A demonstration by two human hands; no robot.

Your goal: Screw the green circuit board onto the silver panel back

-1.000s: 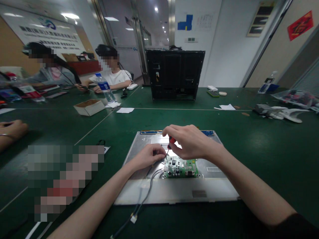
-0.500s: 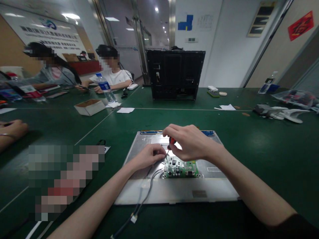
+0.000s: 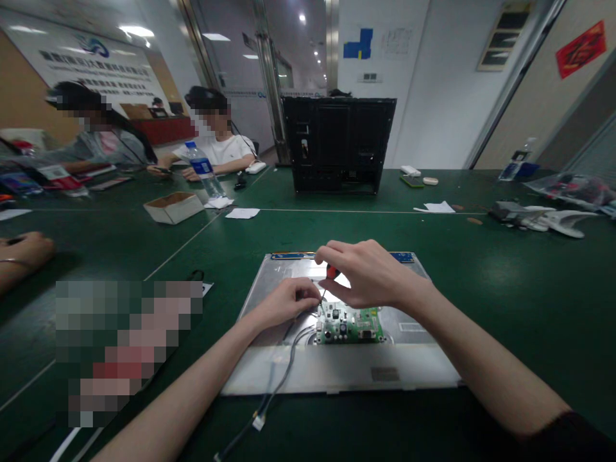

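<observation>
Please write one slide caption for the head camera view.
Right hand holds a red-handled screwdriver at a green circuit board's corner, left fingers beside its tip.

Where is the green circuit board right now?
In the head view, the green circuit board lies on the flat metal panel, just below the right hand and to the right of the left hand.
</observation>
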